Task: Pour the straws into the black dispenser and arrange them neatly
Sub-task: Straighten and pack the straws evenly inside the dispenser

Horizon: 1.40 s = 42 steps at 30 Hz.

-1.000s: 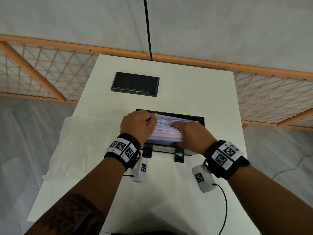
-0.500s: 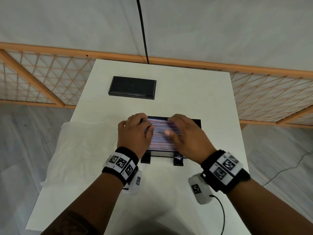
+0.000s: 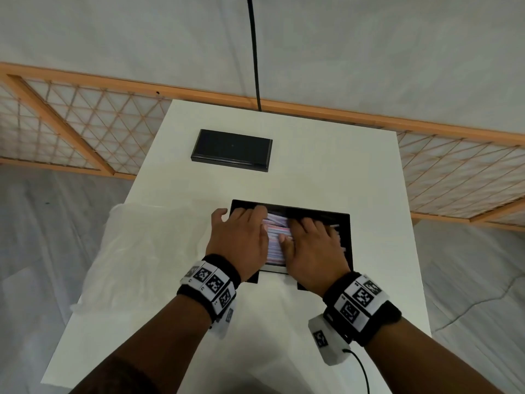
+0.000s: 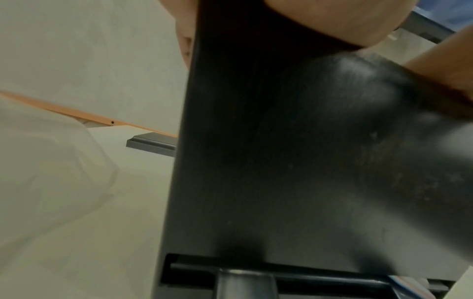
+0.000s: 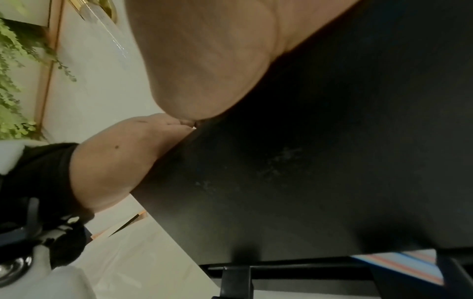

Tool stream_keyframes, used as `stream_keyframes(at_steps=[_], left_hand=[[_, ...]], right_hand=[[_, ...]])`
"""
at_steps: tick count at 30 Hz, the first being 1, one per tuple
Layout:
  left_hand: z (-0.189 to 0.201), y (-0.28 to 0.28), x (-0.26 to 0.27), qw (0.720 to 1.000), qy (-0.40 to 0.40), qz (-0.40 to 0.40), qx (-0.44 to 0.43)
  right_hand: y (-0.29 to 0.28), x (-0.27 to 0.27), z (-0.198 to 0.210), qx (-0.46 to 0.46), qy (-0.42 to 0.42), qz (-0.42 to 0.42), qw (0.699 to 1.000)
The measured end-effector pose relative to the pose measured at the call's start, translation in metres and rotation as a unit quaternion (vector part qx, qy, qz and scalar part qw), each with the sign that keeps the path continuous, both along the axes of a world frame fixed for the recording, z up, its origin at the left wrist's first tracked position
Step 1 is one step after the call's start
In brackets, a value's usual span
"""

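Note:
The black dispenser stands open-topped at the middle of the white table. Pink, white and blue straws lie lengthwise inside it, and a few ends poke out by the right wall. My left hand lies flat on the left part of the straws, its thumb outside the left wall. My right hand lies flat on the right part. The left wrist view shows mostly the dispenser's front wall. In the right wrist view, straws show through the slot under that wall.
The dispenser's black lid lies flat further back on the table. A crumpled clear plastic bag lies left of the dispenser. A black cable hangs at the table's far edge, with an orange lattice screen behind.
Both hands have moved from the ends of the heaped straws onto their top and further into the box. The straws now sit lower, below the rim.

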<state>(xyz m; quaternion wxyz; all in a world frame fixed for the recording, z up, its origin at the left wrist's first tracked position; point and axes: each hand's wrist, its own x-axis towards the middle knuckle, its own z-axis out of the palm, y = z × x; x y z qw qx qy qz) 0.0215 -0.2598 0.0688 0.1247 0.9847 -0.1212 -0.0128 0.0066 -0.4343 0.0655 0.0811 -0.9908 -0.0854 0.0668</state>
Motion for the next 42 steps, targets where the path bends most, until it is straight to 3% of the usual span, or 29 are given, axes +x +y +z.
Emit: stream_keyframes(at_steps=[8, 13, 16, 21, 27, 30, 33, 36, 42], left_hand=[[-0.001, 0.004, -0.004, 0.999, -0.028, -0.027, 0.016], [0.000, 0.010, -0.005, 0.996, 0.012, -0.076, 0.034], [0.003, 0.019, -0.005, 0.989, 0.051, -0.135, 0.041], [-0.005, 0.022, -0.006, 0.984, 0.054, -0.162, 0.048], [-0.015, 0.024, -0.009, 0.983, -0.010, -0.183, 0.002], [-0.016, 0.024, -0.009, 0.981, -0.022, -0.193, -0.013], [-0.017, 0.023, -0.010, 0.980, -0.026, -0.196, -0.016], [-0.017, 0.022, -0.012, 0.983, -0.022, -0.183, -0.015], [-0.019, 0.022, -0.026, 0.987, -0.009, -0.162, -0.008]], right_hand=[[-0.008, -0.004, -0.003, 0.091, -0.013, 0.001, 0.996], [-0.008, -0.006, 0.004, 0.072, -0.096, 0.017, 0.993], [-0.007, -0.007, 0.006, 0.054, -0.099, 0.002, 0.994], [-0.007, 0.007, 0.007, 0.081, -0.016, -0.002, 0.997], [0.008, 0.019, 0.025, -0.063, 0.112, 0.101, 0.986], [0.009, 0.027, 0.026, -0.013, 0.218, 0.045, 0.975], [0.015, 0.039, 0.030, -0.020, 0.335, 0.015, 0.942], [0.022, 0.042, 0.027, -0.078, 0.337, 0.042, 0.937], [0.033, 0.012, 0.035, -0.191, 0.230, 0.106, 0.948]])
